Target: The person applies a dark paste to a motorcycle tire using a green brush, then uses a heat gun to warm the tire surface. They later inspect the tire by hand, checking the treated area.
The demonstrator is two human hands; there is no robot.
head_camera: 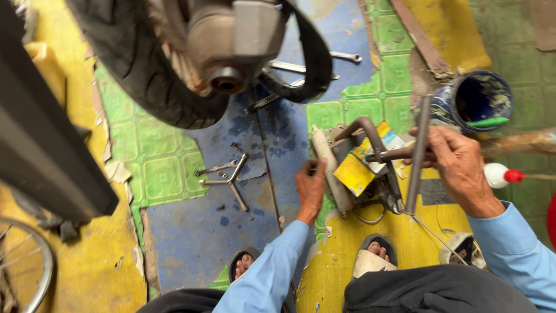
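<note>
Two hands, both yours, reach down from light blue sleeves toward a cluster of metal parts on a worn, patchy floor of yellow, blue and green.

Your right hand is closed around a T-shaped metal wrench. The fingers wrap the short dark cross handle, and the long grey shaft runs down past the hand's inner side to a small dark fitting below.

Your left hand is loosely curled, its fingertips touching the end of a pale, dirty metal tube that lies just beside it on the right-hand side. Whether it truly grips the tube, you cannot tell from this view.

Between your hands sits a curved grey pipe over a crumpled yellow packet.

Beyond your right hand stands an open blue tin with a green-handled tool inside. Just outside that hand lies a small white bottle with a red cap.

Out past your left hand, on the blue patch of floor, lies a three-armed socket wrench. Farther ahead of both hands, a black motorcycle tyre and its wheel hub hang over the floor, with a few flat spanners lying beyond them.

Below your hands, your two sandalled feet rest on the floor, one beneath each forearm.
</note>
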